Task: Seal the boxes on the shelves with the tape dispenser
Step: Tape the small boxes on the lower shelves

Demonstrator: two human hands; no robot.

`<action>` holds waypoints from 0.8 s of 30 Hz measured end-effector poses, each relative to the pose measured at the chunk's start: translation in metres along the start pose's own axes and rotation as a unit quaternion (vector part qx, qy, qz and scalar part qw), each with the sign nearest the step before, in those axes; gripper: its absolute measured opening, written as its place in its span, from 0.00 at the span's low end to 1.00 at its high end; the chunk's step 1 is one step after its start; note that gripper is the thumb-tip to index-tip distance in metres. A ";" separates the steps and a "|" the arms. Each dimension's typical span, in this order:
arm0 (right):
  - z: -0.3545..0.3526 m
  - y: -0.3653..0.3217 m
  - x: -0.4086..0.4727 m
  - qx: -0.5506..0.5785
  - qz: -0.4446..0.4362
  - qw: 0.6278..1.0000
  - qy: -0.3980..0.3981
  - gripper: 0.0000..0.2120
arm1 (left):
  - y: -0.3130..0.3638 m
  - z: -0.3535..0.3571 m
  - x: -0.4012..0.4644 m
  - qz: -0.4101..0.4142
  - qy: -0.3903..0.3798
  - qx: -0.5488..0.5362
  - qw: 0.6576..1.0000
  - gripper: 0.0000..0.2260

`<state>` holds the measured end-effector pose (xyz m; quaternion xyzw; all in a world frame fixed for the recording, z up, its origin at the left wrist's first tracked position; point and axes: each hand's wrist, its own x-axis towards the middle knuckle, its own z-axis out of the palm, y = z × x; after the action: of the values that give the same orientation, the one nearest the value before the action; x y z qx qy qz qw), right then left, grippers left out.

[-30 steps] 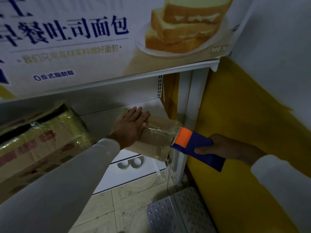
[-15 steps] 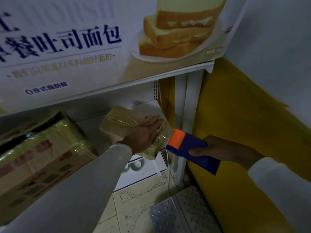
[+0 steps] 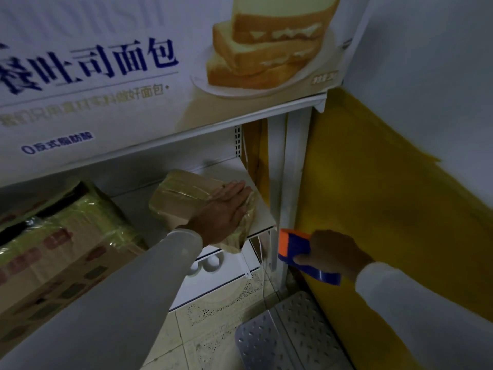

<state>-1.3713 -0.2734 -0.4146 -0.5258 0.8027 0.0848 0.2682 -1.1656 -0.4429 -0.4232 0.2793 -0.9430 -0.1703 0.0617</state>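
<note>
A small brown box (image 3: 184,194), wrapped in glossy clear tape, lies on the white shelf (image 3: 262,222) near its right end. My left hand (image 3: 224,212) rests flat on the box's right part, fingers spread, pressing down. My right hand (image 3: 333,252) grips a blue tape dispenser (image 3: 296,248) with an orange front edge. The dispenser hangs to the right of the shelf's front corner, apart from the box. A larger carton (image 3: 58,247), also taped, sits at the left on the same shelf.
A bread poster (image 3: 160,62) hangs above the shelf. White shelf uprights (image 3: 292,182) stand right of the box, with a yellow wall panel (image 3: 386,209) beyond. Below are a lower white shelf (image 3: 226,273), a tiled floor (image 3: 213,329) and a perforated metal step (image 3: 288,335).
The small box has been pushed back and left onto the shelf. My left hand slid to its right end. The dispenser drew away from the box, to the right and downward.
</note>
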 end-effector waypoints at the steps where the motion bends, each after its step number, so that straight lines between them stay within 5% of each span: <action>1: 0.008 0.008 -0.004 0.037 0.019 0.999 -0.007 0.23 | 0.002 0.001 0.001 -0.016 -0.001 -0.004 1.000 0.28; 4: 0.019 0.014 -0.010 0.155 0.031 0.987 0.015 0.27 | 0.006 0.007 0.004 -0.056 -0.009 0.013 0.998 0.36; 9: 0.019 0.001 -0.010 0.308 0.006 0.949 0.062 0.26 | 0.010 0.003 0.006 -0.054 -0.009 0.021 0.998 0.33; 16: 0.022 0.000 -0.026 0.386 -0.010 0.920 0.066 0.22 | 0.003 -0.012 0.003 0.045 -0.078 0.069 0.994 0.30; 24: 0.015 0.007 -0.045 0.452 -0.051 0.891 0.018 0.11 | -0.001 -0.014 -0.016 0.066 -0.086 0.122 0.987 0.33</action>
<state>-1.3593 -0.2286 -0.4048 -0.3896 0.7311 -0.3101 0.4664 -1.1484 -0.4387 -0.4104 0.2062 -0.9748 -0.0732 -0.0425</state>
